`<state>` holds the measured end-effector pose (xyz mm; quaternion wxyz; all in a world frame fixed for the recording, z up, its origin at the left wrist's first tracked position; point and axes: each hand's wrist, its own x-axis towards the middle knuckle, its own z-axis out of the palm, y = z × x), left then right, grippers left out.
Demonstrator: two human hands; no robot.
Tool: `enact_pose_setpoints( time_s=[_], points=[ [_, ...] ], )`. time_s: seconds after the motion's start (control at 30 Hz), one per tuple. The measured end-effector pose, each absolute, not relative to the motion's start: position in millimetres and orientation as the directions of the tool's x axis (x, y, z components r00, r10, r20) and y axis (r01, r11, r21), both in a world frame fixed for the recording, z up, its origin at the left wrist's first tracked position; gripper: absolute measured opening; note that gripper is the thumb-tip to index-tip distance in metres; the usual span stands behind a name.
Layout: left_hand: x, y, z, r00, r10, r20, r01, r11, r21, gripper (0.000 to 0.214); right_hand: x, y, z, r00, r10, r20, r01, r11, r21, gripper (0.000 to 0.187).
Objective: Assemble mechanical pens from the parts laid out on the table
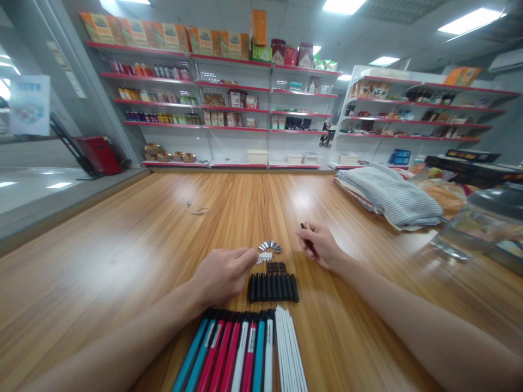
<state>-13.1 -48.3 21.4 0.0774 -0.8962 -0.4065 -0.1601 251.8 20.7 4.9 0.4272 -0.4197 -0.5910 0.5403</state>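
My left hand (224,274) has its fingertips pinched together at the small white pieces (265,257); whatever they grip is hidden. My right hand (322,245) is closed around a small black piece (303,226), whose end pokes out above the fingers. Silver metal cone-shaped tips (269,246) lie in an arc between the hands. Nearer to me are small dark ribbed pieces (276,267), then a row of black cylindrical caps (273,287). In front of me lie marker-like tubes (232,351) in blue, pink and white with black ends, beside thin white rods (290,348).
Toward the far left of the wooden table (134,245) lie a thin ring-shaped strip (201,210) and a tiny shiny piece (188,203). Folded striped cloth (388,190) and a clear water jug (469,228) stand at right. Stocked shelves (229,128) line the back.
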Motion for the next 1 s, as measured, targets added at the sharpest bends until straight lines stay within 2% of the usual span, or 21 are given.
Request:
enact_pose_setpoints(
  time_s=[0.07, 0.13, 0.2, 0.27, 0.4, 0.53, 1.0],
  points=[
    [-13, -48, 21, 0.616, 0.699, 0.363, 0.752, -0.659, -0.005, 0.020, 247, 12, 7, -0.244, 0.915, 0.321, 0.250, 0.379, -0.891, 0.029],
    [-14, -47, 20, 0.613, 0.696, 0.374, 0.751, -0.660, -0.004, 0.020, 242, 2, 9, -0.346, 0.758, 0.553, 0.446, 0.651, -0.614, 0.021],
    [-14, -47, 19, 0.607, 0.696, 0.384, 0.755, -0.655, -0.007, 0.020, 235, -7, 10, -0.464, 0.614, 0.639, 0.500, 0.777, -0.383, 0.013],
    [-15, -47, 19, 0.602, 0.697, 0.390, 0.760, -0.650, -0.010, 0.019, 229, -15, 11, -0.520, 0.526, 0.673, 0.500, 0.826, -0.258, 0.013],
    [-15, -48, 20, 0.593, 0.699, 0.399, 0.764, -0.645, -0.006, 0.018, 226, -18, 10, -0.544, 0.466, 0.698, 0.509, 0.844, -0.167, 0.016],
    [-15, -48, 20, 0.592, 0.698, 0.404, 0.764, -0.645, -0.006, 0.017, 233, -12, 10, -0.571, 0.416, 0.708, 0.510, 0.855, -0.091, 0.008],
    [-12, -49, 20, 0.612, 0.698, 0.373, 0.763, -0.645, -0.045, 0.014, 226, -21, 17, -0.641, 0.385, 0.664, 0.518, 0.855, 0.003, 0.010]
  ],
)
